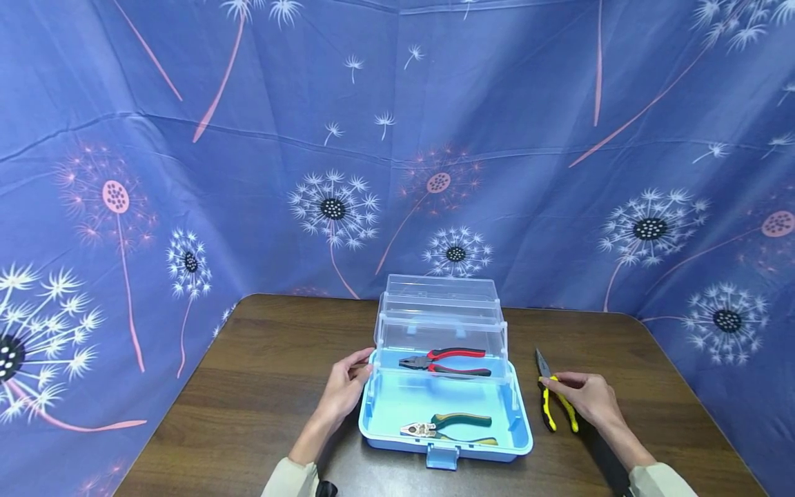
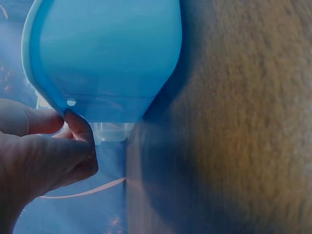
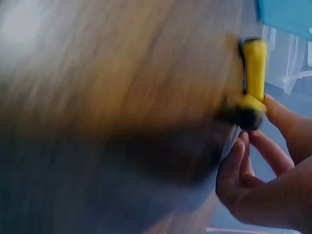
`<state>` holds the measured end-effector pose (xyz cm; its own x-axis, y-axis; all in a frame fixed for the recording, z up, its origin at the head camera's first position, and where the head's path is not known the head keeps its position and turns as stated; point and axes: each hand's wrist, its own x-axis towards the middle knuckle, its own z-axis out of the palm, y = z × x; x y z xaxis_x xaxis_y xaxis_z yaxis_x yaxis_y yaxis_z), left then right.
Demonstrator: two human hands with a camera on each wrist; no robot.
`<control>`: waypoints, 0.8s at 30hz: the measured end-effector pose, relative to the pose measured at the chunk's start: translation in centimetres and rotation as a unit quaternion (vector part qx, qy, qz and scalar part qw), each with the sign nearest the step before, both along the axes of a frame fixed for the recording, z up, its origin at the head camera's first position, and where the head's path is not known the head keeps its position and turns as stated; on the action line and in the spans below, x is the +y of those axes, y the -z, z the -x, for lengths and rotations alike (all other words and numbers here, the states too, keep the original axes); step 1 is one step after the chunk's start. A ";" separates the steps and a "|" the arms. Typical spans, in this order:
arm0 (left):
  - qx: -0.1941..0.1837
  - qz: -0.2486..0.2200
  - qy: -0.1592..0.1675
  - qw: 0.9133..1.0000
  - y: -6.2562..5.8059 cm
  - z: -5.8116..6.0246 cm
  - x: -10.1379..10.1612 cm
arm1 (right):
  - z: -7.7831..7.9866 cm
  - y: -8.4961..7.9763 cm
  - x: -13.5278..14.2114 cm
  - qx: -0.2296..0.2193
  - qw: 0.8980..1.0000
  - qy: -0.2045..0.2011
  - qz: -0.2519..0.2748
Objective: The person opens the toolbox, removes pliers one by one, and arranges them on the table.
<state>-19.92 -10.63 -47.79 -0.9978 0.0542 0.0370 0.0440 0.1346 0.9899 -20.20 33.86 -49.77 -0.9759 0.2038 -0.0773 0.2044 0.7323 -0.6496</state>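
Observation:
A light-blue toolbox (image 1: pixel 404 397) with a raised clear lid and trays stands on the table. My left hand (image 1: pixel 344 386) grips its rear left corner; the left wrist view shows thumb and fingers pinching the toolbox rim (image 2: pixel 30 73). To the right of the box, my right hand (image 1: pixel 590 397) pinches long-nose pliers (image 1: pixel 546 407) with yellow-and-black handles, jaws pointing away from me. Their yellow handle (image 3: pixel 254 68) shows blurred in the right wrist view. Combination pliers with green handles (image 1: pixel 462 419) lie at the front of the box. Red-handled combination pliers (image 1: pixel 459 353) lie farther back.
Hinged clear trays (image 1: pixel 441 331) rise over the rear of the toolbox. A blue latch (image 1: pixel 442 455) hangs down at its front. The brown wooden table (image 1: pixel 267 386) ends at a blue dandelion-print cloth (image 1: pixel 261 207) behind and at the sides.

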 end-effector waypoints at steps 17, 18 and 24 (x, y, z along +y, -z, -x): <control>-0.005 0.014 -0.008 1.000 0.7 0.3 0.0 | 0.5 -3.5 0.1 0.089 0.991 -0.079 0.054; -0.004 0.016 -0.008 1.000 0.8 0.3 0.0 | 0.6 -4.0 -0.2 0.097 0.991 -0.083 0.050; 0.000 0.018 -0.008 1.000 0.8 0.3 0.0 | 1.3 -6.9 -2.3 0.115 0.986 -0.113 0.040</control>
<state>-20.27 -10.63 -48.63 -0.9986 0.0395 0.0347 0.0410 0.1711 0.9844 -21.52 31.60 -42.89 -0.9894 -0.0184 0.1440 -0.1171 0.6873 -0.7169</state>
